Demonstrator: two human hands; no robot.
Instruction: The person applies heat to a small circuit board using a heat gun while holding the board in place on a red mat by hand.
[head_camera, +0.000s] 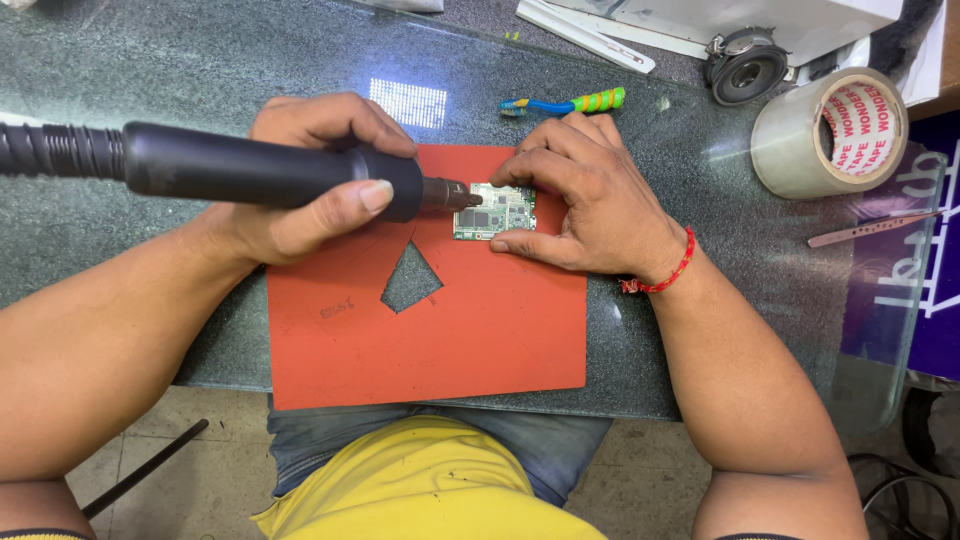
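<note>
My left hand (310, 170) grips a black hot-air wand (240, 172) with a ribbed hose running off to the left. Its metal nozzle (450, 194) points at the left edge of a small green circuit board (497, 211). The board lies on an orange-red mat (480, 320) that has a triangular hole cut in it. My right hand (590, 195) rests on the mat, fingertips and thumb pinching the board's right side and holding it flat.
A dark glass tabletop (150, 70) carries a blue and green toothbrush (565, 103), a roll of clear tape (845, 130), a round metal part (745, 68) and a thin pink strip (870, 230). The front table edge runs just below the mat.
</note>
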